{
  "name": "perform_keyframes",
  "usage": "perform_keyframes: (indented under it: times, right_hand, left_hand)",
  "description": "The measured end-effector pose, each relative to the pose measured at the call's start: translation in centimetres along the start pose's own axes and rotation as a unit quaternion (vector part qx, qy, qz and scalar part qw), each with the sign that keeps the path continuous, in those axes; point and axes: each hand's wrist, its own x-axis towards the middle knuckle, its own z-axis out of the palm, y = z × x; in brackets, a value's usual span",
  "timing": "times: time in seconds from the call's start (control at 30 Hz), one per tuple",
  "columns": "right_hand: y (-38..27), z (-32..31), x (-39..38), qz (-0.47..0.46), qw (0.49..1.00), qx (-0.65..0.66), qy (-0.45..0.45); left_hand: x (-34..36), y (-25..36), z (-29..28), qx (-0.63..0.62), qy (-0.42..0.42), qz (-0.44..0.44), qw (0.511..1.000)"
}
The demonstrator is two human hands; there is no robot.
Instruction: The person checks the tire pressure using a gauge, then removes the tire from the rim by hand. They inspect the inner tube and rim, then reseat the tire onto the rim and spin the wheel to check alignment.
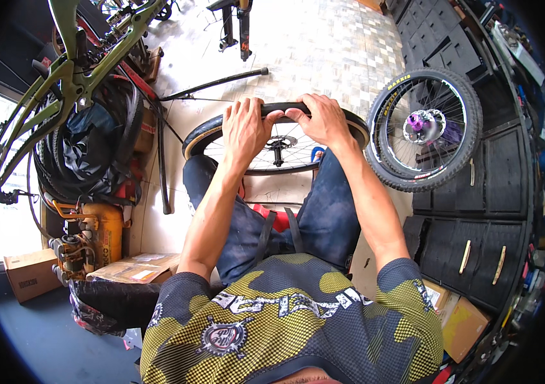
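A bicycle wheel [277,152] with a disc rotor and a black, tan-walled tire [192,140] lies tilted across my knees. My left hand [247,127] grips the upper part of the tire, its fingers over the top and thumb pointing inward. Just to its right, my right hand [319,121] holds the same tire in a similar way, the two thumbs close together on it. Both hands hide parts of the tire and rim beneath them.
A second wheel [423,128] rests against black cabinets [467,275] at right. Green bicycle frames [74,89] and coiled tires crowd the upper left. A yellow compressor [104,235] and cardboard boxes [29,272] sit lower left. A fork [245,32] stands farther ahead.
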Motion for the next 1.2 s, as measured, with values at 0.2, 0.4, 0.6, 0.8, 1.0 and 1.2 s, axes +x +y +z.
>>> perform_keyframes:
  times: [0.2,0.4,0.6,0.8,1.0,1.2]
  right_hand:
    - [0.6,1.5,1.0,0.056,0.997,-0.037,0.04]
    - [1.2,3.1,1.1,0.054,0.994,-0.07,0.066]
    - [1.2,4.0,1.0,0.063,0.994,-0.064,0.068]
    - [3.1,2.8,1.7,0.048,0.998,-0.026,0.004]
    - [0.4,-0.9,2.2,0.029,0.994,-0.018,-0.104]
    - [2.4,-0.9,3.4,-0.036,0.989,-0.009,-0.145]
  left_hand:
    - [1.5,-0.1,1.4,-0.004,0.002,-0.017,1.0]
    - [1.7,-0.4,3.4,0.002,0.005,-0.034,0.999]
    - [1.8,0.1,3.5,0.037,-0.013,-0.05,0.998]
    - [2.0,-0.9,3.5,0.016,-0.032,-0.014,0.999]
    - [0.6,-3.4,2.0,-0.085,-0.025,0.037,0.995]
    - [1.4,-2.2,1.3,-0.044,-0.086,0.018,0.995]
